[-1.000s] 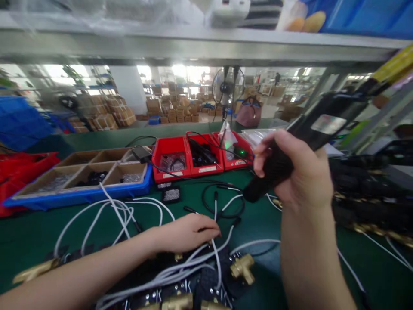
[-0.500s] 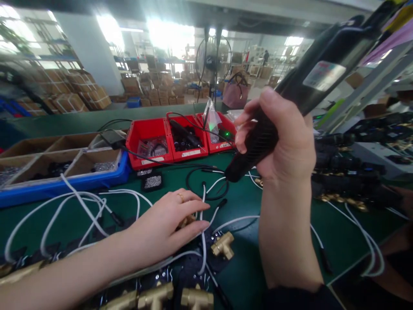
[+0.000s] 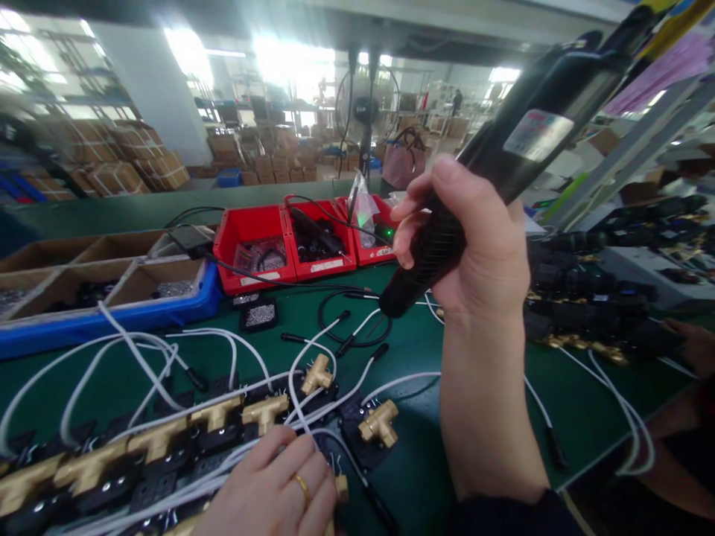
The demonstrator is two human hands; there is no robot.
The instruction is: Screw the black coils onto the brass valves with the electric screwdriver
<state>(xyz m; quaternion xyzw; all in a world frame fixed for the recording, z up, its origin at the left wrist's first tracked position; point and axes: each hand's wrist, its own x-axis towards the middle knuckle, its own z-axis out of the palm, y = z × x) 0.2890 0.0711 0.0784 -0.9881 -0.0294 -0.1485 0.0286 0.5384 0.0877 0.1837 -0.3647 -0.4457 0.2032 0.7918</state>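
- I see a fan (image 3: pixel 363 110) past the bench (image 3: pixel 89 212), just left of a mauve handbag (image 3: pixel 399 165).
- Farther back, I make out stacked cartons (image 3: pixel 120 141) near a white pillar (image 3: pixel 153 85).
- Closer in, I have three red bins (image 3: pixel 230 279) side by side; a clear bag (image 3: pixel 362 205) pokes up from the rightmost, beside a small green light (image 3: pixel 389 233).
- Left of them, I get a compartmented blue tray (image 3: pixel 167 316).
- Upper right, I catch pink cloth (image 3: pixel 662 71).

Pretty roomy back there tbh: windows (image 3: pixel 293 65) blown out bright, chunky pale pillar (image 3: pixel 159 97), strapped cardboard boxes (image 3: pixel 120 180) piled near it.
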